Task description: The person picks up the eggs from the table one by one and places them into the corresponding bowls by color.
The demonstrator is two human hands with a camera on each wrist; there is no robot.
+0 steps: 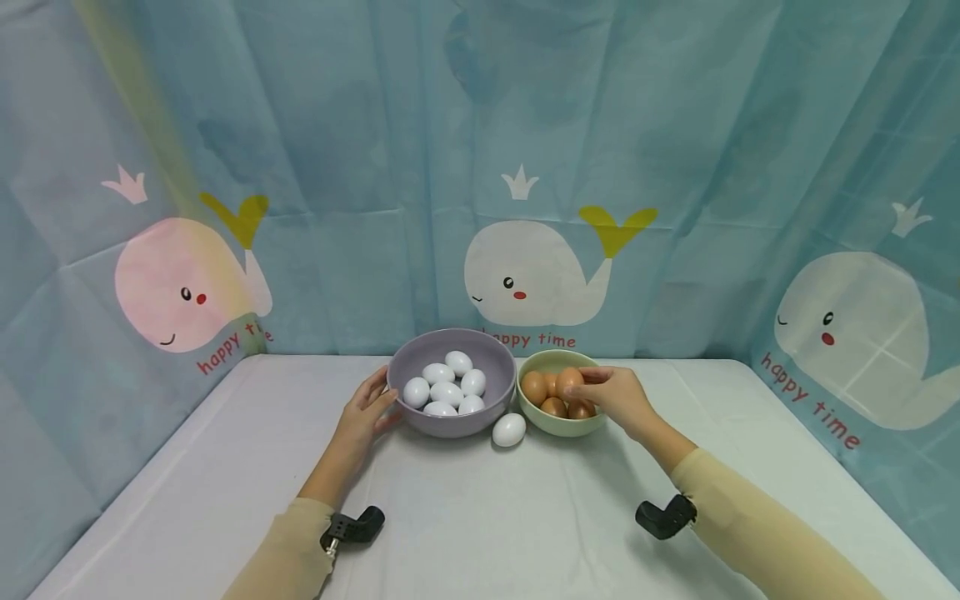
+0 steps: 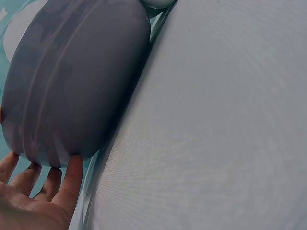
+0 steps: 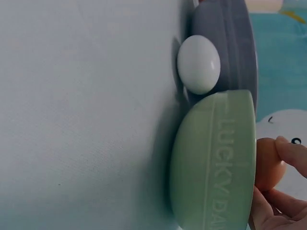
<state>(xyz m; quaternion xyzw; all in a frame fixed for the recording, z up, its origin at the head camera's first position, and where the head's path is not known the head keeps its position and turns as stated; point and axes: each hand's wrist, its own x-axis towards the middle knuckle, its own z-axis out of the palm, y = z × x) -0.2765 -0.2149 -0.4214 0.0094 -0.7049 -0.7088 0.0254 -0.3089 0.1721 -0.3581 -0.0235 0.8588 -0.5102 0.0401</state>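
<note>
My left hand (image 1: 363, 412) rests at the left side of a purple bowl (image 1: 450, 426); in the left wrist view its spread fingertips touch the outer wall. Inside that bowl lie several white eggs (image 1: 446, 394). With thumb and fingers, my right hand (image 1: 618, 400) pinches a brown egg (image 1: 571, 381) over the right part of a light green bowl (image 1: 561, 428). More brown eggs (image 1: 534, 387) sit in the green bowl below it. One loose white egg (image 1: 509, 430) lies on the table in front, between the two bowls.
Both bowls stand side by side near the back edge of a table (image 1: 465, 533) with a white cover. Behind them hangs a blue curtain (image 1: 337, 283) printed with whales. Black cameras (image 1: 666, 517) are strapped to both wrists.
</note>
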